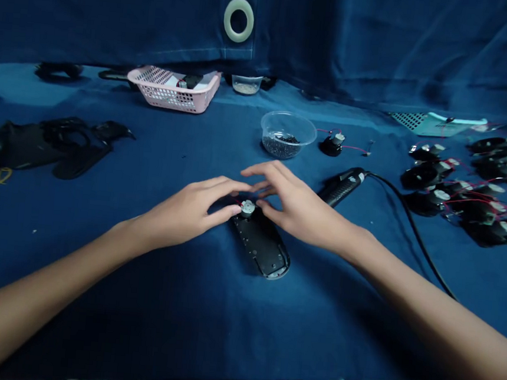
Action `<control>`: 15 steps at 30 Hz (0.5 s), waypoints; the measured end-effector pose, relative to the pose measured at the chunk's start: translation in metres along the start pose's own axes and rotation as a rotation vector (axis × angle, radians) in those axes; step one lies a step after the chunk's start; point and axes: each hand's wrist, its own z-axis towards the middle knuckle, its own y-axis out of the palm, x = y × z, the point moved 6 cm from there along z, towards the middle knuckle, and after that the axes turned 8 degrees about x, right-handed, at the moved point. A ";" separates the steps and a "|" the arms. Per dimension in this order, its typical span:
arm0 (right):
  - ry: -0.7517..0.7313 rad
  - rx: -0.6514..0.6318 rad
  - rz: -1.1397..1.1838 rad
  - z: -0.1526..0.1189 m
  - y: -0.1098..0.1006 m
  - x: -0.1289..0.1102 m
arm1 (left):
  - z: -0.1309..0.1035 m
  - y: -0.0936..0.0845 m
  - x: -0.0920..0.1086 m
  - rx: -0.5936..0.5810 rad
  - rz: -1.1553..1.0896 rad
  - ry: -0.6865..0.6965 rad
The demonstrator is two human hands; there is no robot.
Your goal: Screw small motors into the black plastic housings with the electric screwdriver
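On the blue cloth in front of me lies a black plastic housing (263,244), long and rounded at its near end. A small round silvery motor (247,208) with a bit of red wire sits at its far end. My left hand (199,206) reaches in from the left, thumb tip at the motor's side and fingers stretched past it. From the right comes my right hand (290,202), fingers apart and curved around the motor's other side. Both hands cover the housing's far end, and whether the fingertips press on the motor is hard to see.
A corded electric screwdriver (345,185) lies behind my right hand. Beyond stands a clear tub (287,137) of small dark screws. One wired motor part (332,143) sits beside it, several more (457,190) at right. Black parts (49,142) lie left; a pink basket (173,91) stands behind.
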 end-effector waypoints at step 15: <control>0.061 -0.107 -0.508 -0.068 0.018 -0.019 | -0.003 0.008 0.002 -0.054 0.010 0.073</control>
